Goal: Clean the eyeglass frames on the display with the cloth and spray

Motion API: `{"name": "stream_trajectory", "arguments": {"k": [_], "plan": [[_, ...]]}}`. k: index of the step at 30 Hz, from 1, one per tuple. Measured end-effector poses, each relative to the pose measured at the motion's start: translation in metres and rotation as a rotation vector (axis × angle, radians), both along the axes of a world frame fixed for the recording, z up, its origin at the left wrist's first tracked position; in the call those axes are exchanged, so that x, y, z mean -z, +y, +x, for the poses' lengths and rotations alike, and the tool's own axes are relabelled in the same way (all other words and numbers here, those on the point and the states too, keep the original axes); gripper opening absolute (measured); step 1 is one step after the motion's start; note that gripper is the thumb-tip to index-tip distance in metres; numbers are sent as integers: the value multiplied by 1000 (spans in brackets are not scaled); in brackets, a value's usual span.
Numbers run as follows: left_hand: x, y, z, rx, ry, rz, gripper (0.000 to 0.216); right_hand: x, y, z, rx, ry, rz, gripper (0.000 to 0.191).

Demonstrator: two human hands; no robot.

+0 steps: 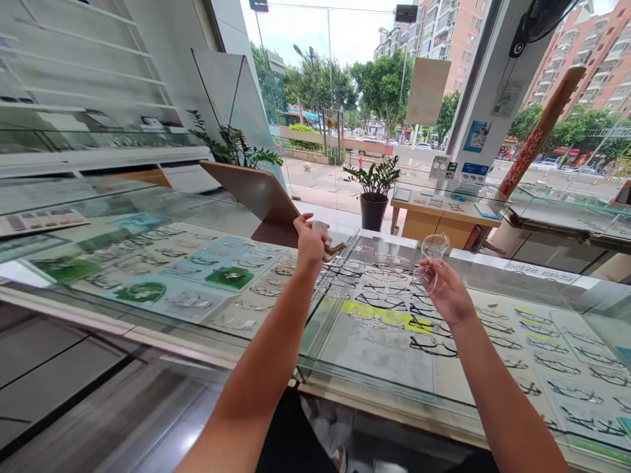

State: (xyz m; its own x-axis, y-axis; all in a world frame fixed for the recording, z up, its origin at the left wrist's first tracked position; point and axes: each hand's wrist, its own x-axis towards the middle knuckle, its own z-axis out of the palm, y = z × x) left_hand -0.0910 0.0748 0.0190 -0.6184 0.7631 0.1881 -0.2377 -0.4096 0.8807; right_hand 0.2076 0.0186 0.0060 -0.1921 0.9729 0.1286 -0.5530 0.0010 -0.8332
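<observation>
My right hand (446, 289) is closed on a pair of clear-framed eyeglasses (435, 246), raised above the glass counter with a round lens standing up over the fingertips. Out over the counter, my left hand (311, 244) has its fingers curled round a small pale, crumpled-looking thing (320, 228); its kind is not clear. Just behind that hand leans a tilted brown board (256, 190) with a wooden edge; whether the hand touches it I cannot tell. Below both hands, rows of eyeglasses (384, 297) lie inside the glass display counter (365, 358).
More eyeglasses and green display pads (140, 292) lie in the counter's left part. Beyond it stand a potted plant (374, 203) and a small wooden display table (444, 213) by the window. A red-patterned post (535, 141) leans at the right.
</observation>
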Motion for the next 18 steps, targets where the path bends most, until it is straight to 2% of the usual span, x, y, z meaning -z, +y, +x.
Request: {"name": "stream_trajectory", "arguments": {"k": [4, 6, 8, 11, 18], "plan": [[-1, -20, 41, 431, -129, -42, 64, 1, -2, -1, 13, 5, 10, 32], [4, -28, 55, 639, -143, -91, 62, 1, -4, -3, 10, -3, 14, 32], [11, -34, 64, 786, -138, -123, 60, 0, -6, -5, 2, -11, 24, 33], [21, -39, 73, 869, -121, -137, 56, -2, -10, -7, -7, -15, 26, 35], [29, -44, 80, 893, -64, -104, 61, -6, -18, -11, 5, -46, 66, 32]]}}
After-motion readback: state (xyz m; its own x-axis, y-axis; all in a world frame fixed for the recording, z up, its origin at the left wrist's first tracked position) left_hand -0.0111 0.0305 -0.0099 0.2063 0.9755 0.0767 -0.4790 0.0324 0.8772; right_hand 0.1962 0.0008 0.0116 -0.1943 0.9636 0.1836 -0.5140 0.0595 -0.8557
